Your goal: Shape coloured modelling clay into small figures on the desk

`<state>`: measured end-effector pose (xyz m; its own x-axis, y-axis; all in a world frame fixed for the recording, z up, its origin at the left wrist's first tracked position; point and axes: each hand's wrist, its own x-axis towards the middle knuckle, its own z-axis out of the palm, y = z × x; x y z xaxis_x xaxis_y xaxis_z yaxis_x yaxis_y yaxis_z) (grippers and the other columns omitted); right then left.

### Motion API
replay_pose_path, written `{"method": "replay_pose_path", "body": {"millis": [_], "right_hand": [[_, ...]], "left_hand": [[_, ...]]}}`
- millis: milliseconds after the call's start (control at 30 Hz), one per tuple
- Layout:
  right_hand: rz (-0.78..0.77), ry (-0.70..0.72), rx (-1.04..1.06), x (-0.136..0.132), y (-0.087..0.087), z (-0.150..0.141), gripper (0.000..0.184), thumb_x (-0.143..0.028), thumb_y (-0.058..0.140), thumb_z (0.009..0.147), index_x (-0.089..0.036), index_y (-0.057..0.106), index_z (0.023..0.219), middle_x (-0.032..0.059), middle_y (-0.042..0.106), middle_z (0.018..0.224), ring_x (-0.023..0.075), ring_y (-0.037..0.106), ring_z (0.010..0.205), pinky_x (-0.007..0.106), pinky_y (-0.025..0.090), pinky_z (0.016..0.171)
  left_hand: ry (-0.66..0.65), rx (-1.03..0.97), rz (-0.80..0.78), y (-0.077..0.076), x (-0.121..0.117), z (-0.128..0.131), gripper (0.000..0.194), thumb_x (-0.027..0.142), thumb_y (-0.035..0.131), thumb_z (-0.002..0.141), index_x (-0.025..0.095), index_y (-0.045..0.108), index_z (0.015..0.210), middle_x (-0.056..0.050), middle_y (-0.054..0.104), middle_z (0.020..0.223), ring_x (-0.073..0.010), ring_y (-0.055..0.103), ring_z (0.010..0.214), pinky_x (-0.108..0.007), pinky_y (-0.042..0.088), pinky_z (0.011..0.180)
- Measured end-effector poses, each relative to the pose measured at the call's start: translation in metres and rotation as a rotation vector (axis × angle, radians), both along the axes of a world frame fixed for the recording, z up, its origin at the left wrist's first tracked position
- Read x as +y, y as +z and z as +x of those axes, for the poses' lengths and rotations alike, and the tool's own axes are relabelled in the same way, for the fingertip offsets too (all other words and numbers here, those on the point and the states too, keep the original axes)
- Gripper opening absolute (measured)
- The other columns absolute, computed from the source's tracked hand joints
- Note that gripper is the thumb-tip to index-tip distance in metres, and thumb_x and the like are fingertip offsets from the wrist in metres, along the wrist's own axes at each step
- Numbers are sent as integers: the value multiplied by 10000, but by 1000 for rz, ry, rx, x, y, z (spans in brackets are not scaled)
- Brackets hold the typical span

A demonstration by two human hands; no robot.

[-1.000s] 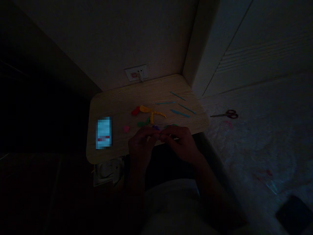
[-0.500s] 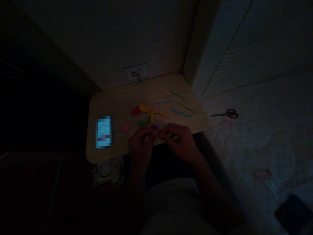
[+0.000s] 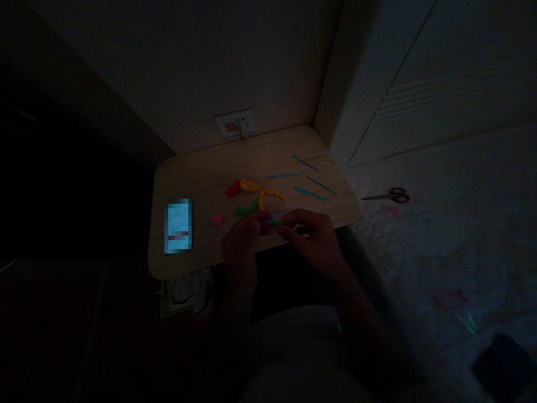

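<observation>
A small green piece of modelling clay (image 3: 275, 222) is pinched between the thumb and fingers of my right hand (image 3: 314, 238). My left hand (image 3: 242, 238) is beside it, fingertips at the clay's left end and thumb lifted away from the fingers. Partly hidden behind my fingers is a purple clay piece (image 3: 269, 218). Just beyond lie a beaded yellow clay strip (image 3: 272, 193), a green clay piece (image 3: 245, 211), a yellow-orange lump (image 3: 250, 186) and a red lump (image 3: 232, 188). Pink clay (image 3: 217, 219) sits left of my left hand.
Several blue modelling tools (image 3: 310, 193) lie on the right of the wooden table (image 3: 188, 179). A lit phone (image 3: 178, 226) rests at the left. A wall socket (image 3: 234, 123) holds a plug behind the table. Scissors (image 3: 388, 196) lie on a pale covering to the right. The room is dark.
My left thumb has lifted and moved left, away from the right fingertips. The green clay now shows between my hands, where it was mostly hidden before. The table items stay put.
</observation>
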<state>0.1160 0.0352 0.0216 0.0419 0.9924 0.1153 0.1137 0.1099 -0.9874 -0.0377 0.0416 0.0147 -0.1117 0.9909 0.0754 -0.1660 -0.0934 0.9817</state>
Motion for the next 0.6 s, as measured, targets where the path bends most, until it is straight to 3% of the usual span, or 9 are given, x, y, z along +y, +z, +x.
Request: {"method": "replay_pose_path", "body": {"millis": [167, 333, 600], "right_hand": [[-42, 12, 38, 0, 1, 0, 230, -402, 812, 816, -191, 732, 770, 13, 718, 691, 154, 664, 639, 239, 490, 534], [-16, 40, -1, 0, -1, 1, 134, -312, 769, 836, -198, 738, 773, 11, 722, 701, 152, 671, 647, 243, 496, 553], [-42, 46, 9, 0, 1, 5, 130, -331, 756, 842, -202, 759, 850, 35, 751, 798, 167, 689, 721, 234, 495, 552]], "left_hand": [[20, 96, 16, 3, 1, 0, 289, 476, 811, 813, 194, 774, 759, -22, 709, 734, -158, 638, 723, -273, 507, 716], [17, 204, 22, 5, 0, 1, 150, 323, 821, 791, 195, 758, 747, -16, 715, 764, -161, 649, 755, -277, 514, 741], [-4, 161, 28, 2, 1, 0, 180, 313, 836, 771, 202, 729, 679, -1, 689, 719, -157, 631, 730, -281, 509, 739]]}}
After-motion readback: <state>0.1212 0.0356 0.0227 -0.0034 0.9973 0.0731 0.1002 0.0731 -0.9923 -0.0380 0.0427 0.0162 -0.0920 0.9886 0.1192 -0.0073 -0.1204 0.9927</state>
